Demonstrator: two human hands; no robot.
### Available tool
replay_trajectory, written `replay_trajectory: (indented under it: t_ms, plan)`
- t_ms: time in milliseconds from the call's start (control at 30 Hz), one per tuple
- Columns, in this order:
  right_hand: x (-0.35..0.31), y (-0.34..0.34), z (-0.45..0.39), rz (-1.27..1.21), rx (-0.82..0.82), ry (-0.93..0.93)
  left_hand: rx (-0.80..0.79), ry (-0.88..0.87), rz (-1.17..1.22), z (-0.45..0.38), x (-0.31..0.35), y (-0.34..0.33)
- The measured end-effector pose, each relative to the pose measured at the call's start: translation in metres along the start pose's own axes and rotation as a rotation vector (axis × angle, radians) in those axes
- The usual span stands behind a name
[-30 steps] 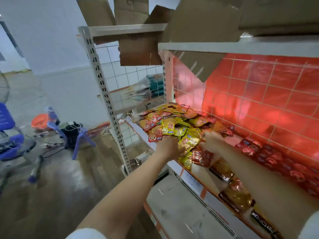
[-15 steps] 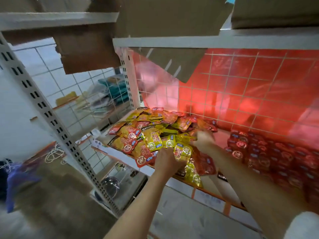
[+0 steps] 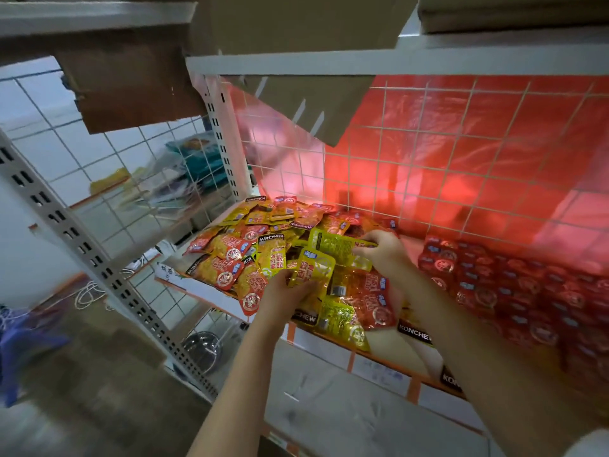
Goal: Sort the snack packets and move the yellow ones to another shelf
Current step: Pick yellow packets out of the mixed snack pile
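Snack packets [image 3: 263, 249] lie heaped in a mixed red and yellow pile on the shelf [image 3: 333, 349] beside the perforated upright [image 3: 99, 258] on the left. Over the pile's near edge the left hand [image 3: 290, 295] curls its fingers round a yellow packet [image 3: 313, 268]. Just right of it the right hand [image 3: 382, 250] pinches another yellow packet [image 3: 336, 242]. Further right, red packets [image 3: 514, 288] lie in neat rows below the red mesh backing [image 3: 461, 153]
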State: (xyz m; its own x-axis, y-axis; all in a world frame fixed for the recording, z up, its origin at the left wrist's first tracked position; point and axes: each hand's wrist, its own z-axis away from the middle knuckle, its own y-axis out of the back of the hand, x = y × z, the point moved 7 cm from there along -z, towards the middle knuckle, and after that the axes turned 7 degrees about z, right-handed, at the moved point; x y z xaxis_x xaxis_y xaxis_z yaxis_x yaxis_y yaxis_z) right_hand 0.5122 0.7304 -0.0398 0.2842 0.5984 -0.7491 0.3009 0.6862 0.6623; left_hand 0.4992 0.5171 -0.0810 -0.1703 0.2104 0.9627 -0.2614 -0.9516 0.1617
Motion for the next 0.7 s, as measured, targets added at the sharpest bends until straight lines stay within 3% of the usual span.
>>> replay_trajectory:
  t_ms: [167,567,700]
  plan:
    - [0.003,0.019,0.004,-0.261,0.091,-0.051,0.049,-0.020,0.177,0.004,0.009,0.009]
    - [0.012,-0.027,0.026,-0.861,-0.269,-0.194,0.086,-0.024,0.265,0.008,0.017,0.010]
    - [0.010,-0.037,0.028,-0.854,-0.291,-0.248,0.094,-0.010,0.295,0.007,0.017,0.012]
